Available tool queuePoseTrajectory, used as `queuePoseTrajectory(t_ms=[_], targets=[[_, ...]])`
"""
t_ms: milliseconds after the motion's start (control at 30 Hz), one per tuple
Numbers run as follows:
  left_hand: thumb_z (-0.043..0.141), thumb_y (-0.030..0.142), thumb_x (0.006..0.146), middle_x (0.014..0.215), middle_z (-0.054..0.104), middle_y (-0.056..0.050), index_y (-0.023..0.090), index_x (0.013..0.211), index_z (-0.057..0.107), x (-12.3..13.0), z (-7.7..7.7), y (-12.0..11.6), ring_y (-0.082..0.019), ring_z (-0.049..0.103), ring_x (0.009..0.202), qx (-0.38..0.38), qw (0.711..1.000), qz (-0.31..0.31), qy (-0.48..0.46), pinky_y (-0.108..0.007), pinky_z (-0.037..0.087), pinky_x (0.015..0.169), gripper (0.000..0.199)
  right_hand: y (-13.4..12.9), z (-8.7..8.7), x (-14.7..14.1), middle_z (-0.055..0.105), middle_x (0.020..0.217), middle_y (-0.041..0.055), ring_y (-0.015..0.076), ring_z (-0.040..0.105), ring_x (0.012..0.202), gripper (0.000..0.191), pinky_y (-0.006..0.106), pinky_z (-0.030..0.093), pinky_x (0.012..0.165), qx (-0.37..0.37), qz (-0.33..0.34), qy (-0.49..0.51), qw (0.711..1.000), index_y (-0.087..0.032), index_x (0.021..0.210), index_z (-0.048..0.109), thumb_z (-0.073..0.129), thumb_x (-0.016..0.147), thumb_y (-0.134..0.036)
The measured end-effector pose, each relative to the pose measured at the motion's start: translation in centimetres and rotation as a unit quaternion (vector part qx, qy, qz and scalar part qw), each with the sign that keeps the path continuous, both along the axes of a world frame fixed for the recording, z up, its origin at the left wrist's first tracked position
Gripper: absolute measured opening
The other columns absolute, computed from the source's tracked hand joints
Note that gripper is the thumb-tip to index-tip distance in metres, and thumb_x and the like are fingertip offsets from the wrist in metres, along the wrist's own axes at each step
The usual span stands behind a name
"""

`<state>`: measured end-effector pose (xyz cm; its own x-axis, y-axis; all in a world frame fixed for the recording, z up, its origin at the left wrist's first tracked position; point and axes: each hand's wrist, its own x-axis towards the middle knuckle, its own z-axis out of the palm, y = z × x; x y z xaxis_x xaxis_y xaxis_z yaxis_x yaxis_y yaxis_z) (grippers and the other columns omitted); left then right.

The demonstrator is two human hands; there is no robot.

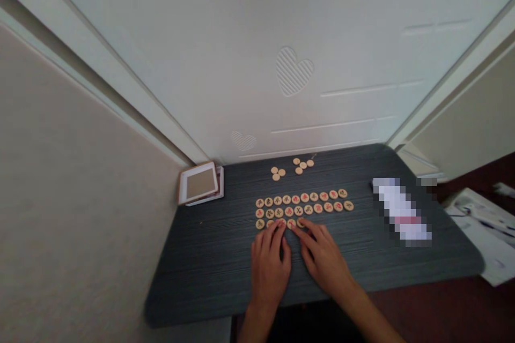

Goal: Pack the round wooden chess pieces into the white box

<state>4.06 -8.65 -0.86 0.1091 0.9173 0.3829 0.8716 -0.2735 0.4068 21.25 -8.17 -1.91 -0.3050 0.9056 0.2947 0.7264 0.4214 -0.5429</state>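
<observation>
Over the dark tabletop [217,278], the left hand [271,262] and right hand [325,252] reach in from the near edge, fingers loosely bent, unclenched, tips on the nearest row of discs [260,224], perhaps steadying its line. Towards the right edge, a blurred packet [402,211], unreadable; back-left corner, a shallow box [201,182]. All three rows of discs [298,210] lie mid-tabletop, face up, presumably so their red and black characters show, too small to read; plain discs [303,165] sit by the back edge.
</observation>
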Motion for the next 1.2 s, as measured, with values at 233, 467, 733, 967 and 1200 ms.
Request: queuePoseTrajectory(t_ms=[233,467,733,967,1200], targets=[[0.057,0.016,0.094,0.128,0.065,-0.010,0.025,0.127,0.065,-0.3,-0.5,0.1,-0.028,0.059,0.117,0.020,0.999,0.039,-0.005,-0.046,0.050,0.097,0.036,0.0,-0.1,-0.2,0.058,0.139,0.0093,0.0261,0.061,0.115,0.062,0.048,0.057,0.098,0.010,-0.006,-0.002,1.000,-0.031,0.147,0.050,0.051,0.090,-0.005],[0.055,0.017,0.094,0.128,0.064,-0.010,0.025,0.129,0.064,-0.4,-0.5,0.1,-0.028,0.060,0.114,0.014,0.998,0.051,-0.014,-0.046,0.052,0.094,0.036,0.0,-0.4,-0.2,0.058,0.140,0.0099,0.0265,0.061,0.117,0.058,0.048,0.056,0.098,0.018,-0.011,-0.003,1.000,-0.029,0.143,0.054,0.052,0.090,-0.005],[0.055,0.017,0.092,0.124,0.066,-0.010,0.026,0.125,0.066,-0.4,-0.1,0.3,-0.029,0.064,0.110,0.021,0.998,0.054,-0.030,-0.048,0.055,0.090,0.036,0.1,-0.4,-0.2,0.060,0.138,0.0092,0.0267,0.064,0.114,0.061,0.047,0.059,0.094,0.023,-0.004,0.009,1.000,-0.032,0.144,0.053,0.054,0.089,-0.006],[0.055,0.016,0.091,0.126,0.066,-0.011,0.026,0.125,0.066,-0.6,-0.5,0.4,-0.029,0.064,0.110,0.025,0.998,0.054,-0.035,-0.049,0.056,0.090,0.037,0.1,-1.0,-0.3,0.059,0.140,0.0090,0.0274,0.062,0.121,0.059,0.049,0.057,0.099,0.016,-0.015,0.017,1.000,-0.032,0.142,0.055,0.051,0.090,-0.005],[0.055,0.018,0.093,0.121,0.067,-0.010,0.025,0.119,0.067,-0.6,-0.4,0.5,-0.028,0.064,0.112,0.039,0.994,0.032,-0.098,-0.049,0.057,0.094,0.030,0.4,-1.0,0.0,0.063,0.134,0.0112,0.0259,0.063,0.121,0.040,0.044,0.058,0.099,0.030,-0.058,0.123,0.990,-0.026,0.129,0.065,0.048,0.095,-0.013]])
